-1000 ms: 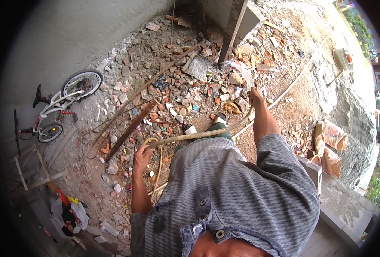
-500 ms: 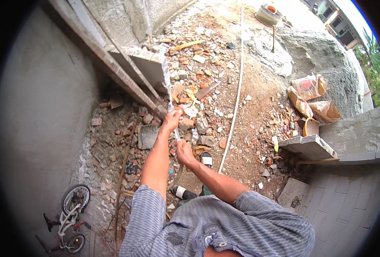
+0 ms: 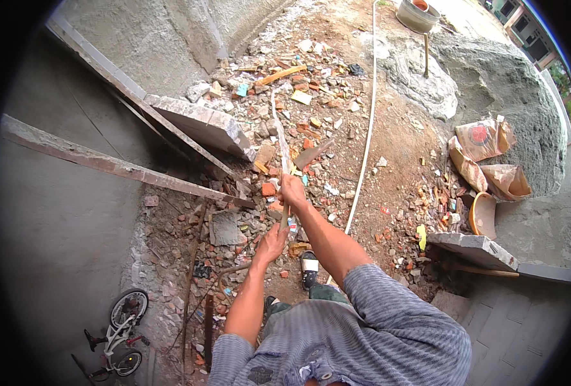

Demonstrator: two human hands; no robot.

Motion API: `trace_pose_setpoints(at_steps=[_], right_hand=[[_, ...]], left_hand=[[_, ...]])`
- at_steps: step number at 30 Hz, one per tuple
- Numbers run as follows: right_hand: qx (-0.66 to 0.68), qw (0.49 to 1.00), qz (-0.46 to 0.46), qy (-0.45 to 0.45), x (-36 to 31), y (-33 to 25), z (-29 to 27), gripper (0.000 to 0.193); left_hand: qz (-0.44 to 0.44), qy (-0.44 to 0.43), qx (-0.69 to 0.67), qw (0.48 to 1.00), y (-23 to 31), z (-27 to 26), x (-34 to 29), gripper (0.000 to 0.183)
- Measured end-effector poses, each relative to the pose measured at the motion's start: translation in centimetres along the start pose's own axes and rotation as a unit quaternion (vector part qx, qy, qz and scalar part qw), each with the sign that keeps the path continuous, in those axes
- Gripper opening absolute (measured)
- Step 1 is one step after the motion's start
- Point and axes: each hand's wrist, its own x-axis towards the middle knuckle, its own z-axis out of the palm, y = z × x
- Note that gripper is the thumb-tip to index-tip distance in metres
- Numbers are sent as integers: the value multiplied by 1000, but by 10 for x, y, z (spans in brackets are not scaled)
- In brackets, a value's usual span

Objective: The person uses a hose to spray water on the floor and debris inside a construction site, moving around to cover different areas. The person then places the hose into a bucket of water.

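Observation:
Both my hands grip a dull brownish hose (image 3: 285, 214), one ahead of the other, over broken rubble. My right hand (image 3: 292, 190) is at the front, closed around the hose's end. Behind it and lower, my left hand (image 3: 272, 245) wraps round the hose too. From the front end a whitish, streaky jet that looks like water (image 3: 280, 132) shoots away over the bricks. A curved length of what seems the same hose (image 3: 231, 270) shows left of my left hand; the stretch joining them is partly hidden.
A wooden beam (image 3: 131, 168) slants in from the left, its end near my hands. Concrete slabs (image 3: 199, 122) stand beyond. A white pipe (image 3: 362, 161) runs along the ground at right, near paper sacks (image 3: 485, 141), an orange basin (image 3: 482, 214) and a sand heap (image 3: 491, 77). A small bicycle (image 3: 123, 331) lies lower left.
My hands have swapped places: the left was in front, now the right is. The jet has shifted slightly right. My view has turned, and the beam crosses it at a flatter angle.

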Motion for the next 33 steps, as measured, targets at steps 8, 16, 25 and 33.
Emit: trace_pose_setpoints(at_steps=[8, 16, 25, 33], right_hand=[[-263, 934, -212, 119, 68, -65, -102, 42], [-353, 898, 47, 258, -100, 114, -390, 40], [40, 770, 357, 527, -130, 156, -547, 31], [15, 946, 50, 320, 183, -142, -564, 28]], left_hand=[[31, 100, -12, 994, 50, -7, 70, 33], [-42, 63, -135, 988, 39, -34, 133, 28], [-145, 117, -177, 966, 35, -43, 269, 26], [-190, 152, -229, 943, 173, -63, 417, 25]])
